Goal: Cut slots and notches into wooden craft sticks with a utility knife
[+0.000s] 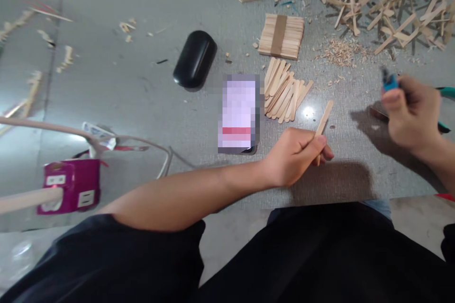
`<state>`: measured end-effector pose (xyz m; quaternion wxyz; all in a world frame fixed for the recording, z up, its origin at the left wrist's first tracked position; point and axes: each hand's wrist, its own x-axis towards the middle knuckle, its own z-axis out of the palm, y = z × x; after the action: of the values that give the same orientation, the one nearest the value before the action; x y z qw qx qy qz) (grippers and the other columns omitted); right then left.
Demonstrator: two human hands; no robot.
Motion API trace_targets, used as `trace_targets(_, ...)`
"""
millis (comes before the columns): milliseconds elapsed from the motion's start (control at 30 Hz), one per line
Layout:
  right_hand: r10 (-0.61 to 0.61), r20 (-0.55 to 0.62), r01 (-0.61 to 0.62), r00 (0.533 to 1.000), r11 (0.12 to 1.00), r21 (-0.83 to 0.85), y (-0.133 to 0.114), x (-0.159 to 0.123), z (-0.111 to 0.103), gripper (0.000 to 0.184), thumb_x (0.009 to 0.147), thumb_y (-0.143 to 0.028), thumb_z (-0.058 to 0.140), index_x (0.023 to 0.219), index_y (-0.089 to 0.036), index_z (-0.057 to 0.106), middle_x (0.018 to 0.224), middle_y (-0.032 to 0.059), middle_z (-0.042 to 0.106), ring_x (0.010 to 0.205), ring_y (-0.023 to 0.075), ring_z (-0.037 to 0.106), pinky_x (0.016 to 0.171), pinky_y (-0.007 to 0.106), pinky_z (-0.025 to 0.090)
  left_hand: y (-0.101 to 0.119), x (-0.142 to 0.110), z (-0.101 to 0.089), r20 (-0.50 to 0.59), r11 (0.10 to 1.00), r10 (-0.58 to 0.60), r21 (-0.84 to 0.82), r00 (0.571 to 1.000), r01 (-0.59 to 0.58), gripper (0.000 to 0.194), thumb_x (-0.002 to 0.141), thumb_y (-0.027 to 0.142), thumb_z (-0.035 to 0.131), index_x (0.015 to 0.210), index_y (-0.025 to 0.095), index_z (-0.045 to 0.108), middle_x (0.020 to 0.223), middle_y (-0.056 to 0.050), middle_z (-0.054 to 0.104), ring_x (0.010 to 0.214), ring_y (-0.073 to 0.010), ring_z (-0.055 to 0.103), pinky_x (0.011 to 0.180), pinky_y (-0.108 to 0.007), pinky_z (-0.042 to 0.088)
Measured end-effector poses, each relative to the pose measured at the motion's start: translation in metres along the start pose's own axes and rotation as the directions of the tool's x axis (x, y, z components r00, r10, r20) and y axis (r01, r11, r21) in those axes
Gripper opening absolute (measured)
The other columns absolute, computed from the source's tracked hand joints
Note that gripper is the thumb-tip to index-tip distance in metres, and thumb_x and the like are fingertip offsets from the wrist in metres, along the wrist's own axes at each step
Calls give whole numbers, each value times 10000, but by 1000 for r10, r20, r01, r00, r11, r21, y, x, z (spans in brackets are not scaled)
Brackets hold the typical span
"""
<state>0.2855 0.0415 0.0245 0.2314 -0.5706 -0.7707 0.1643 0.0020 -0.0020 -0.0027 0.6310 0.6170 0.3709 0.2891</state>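
Note:
My left hand [293, 156] pinches a wooden craft stick [324, 117] between thumb and fingers, its free end pointing up and away from me. Closed around a small blue tool with a dark tip [390, 82], my right hand [414, 111] is raised at the right; blur hides the tool's exact kind. Just beyond the left hand lies a loose heap of craft sticks [284, 92]. Behind that heap is a bundle of craft sticks [293, 38] bound with a brown paper band. A tool with green and black handles [443, 127] is partly hidden behind my right hand.
A phone [238, 111] with a blurred-out screen and a black case [195, 59] lie mid-table. Joined craft sticks [387, 0] pile up at the back right, near wood shavings [341, 52]. A purple power socket box [73, 184] with a cable [46, 125] occupies the left.

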Motion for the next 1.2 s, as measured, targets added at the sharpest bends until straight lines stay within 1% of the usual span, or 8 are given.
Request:
trace_targets(33, 8, -37, -7, 999, 999, 41, -2, -2, 3, 666, 1081, -867, 364, 818, -277, 529, 646, 14, 504, 617, 192, 424, 618, 387, 315, -1, 2, -1, -20, 998, -8, -65, 1000, 6, 652, 1170, 495, 537, 599, 195, 632, 806, -112, 840, 706, -143, 787, 633, -245, 587)
trace_targets(100, -24, 34, 21, 999, 996, 88, -9, -8, 9, 694, 1013, -924, 467, 788, -269, 510, 634, -9, 500, 575, 171, 434, 600, 370, 319, -3, 5, -3, -20, 991, 35, -127, 999, -37, 671, 1156, 565, 583, 612, 181, 671, 828, -124, 846, 708, -139, 785, 641, -237, 590)
trace_targets(233, -68, 195, 57, 978, 997, 61, -23, -14, 17, 708, 1021, -927, 407, 785, -265, 493, 612, -17, 489, 548, 164, 429, 596, 349, 310, -2, 7, -6, -26, 989, 90, -111, 996, -93, 658, 1152, 604, 601, 692, 166, 772, 872, -129, 860, 784, -159, 807, 693, -250, 607)
trace_targets(533, -64, 309, 80, 949, 996, -40, -26, -11, 13, 747, 1004, -957, 303, 783, -268, 488, 662, 34, 568, 613, 210, 521, 619, 350, 311, 3, 6, -8, -12, 993, 115, -30, 993, -116, 477, 1142, 338, 594, 755, 157, 808, 878, -120, 868, 834, -159, 837, 779, -246, 652)
trace_targets(833, -78, 320, 95, 944, 995, -37, -28, -13, 14, 726, 1025, -912, 323, 806, -261, 557, 669, 47, 605, 619, 219, 555, 626, 354, 324, 1, 5, -7, -14, 999, 33, -10, 999, -33, 584, 1136, 520, 624, 690, 161, 740, 831, -113, 846, 672, -127, 756, 633, -235, 604)
trace_targets(933, -63, 333, 85, 941, 995, -53, -28, -13, 16, 705, 1023, -900, 348, 831, -261, 578, 684, 49, 618, 637, 229, 573, 634, 358, 323, 1, 5, -7, -11, 999, 37, -10, 999, -37, 605, 1143, 582, 613, 754, 149, 780, 799, -108, 825, 675, -137, 754, 618, -240, 594)
trace_targets(1067, -66, 334, 92, 940, 994, -61, -29, -14, 17, 680, 1020, -889, 375, 821, -268, 567, 682, 46, 617, 633, 231, 575, 630, 362, 320, 0, 7, -10, 29, 994, 96, 53, 995, -97, 501, 1152, 506, 623, 861, 156, 834, 783, -89, 820, 700, -145, 765, 645, -252, 601)
trace_targets(1200, -75, 357, 101, 931, 993, -54, -30, -14, 16, 671, 1015, -892, 391, 812, -274, 556, 669, 44, 615, 622, 230, 570, 603, 359, 313, 1, 7, -13, 89, 985, 136, 95, 987, -145, 470, 1158, 398, 583, 801, 173, 792, 741, -68, 796, 687, -146, 759, 622, -248, 579)
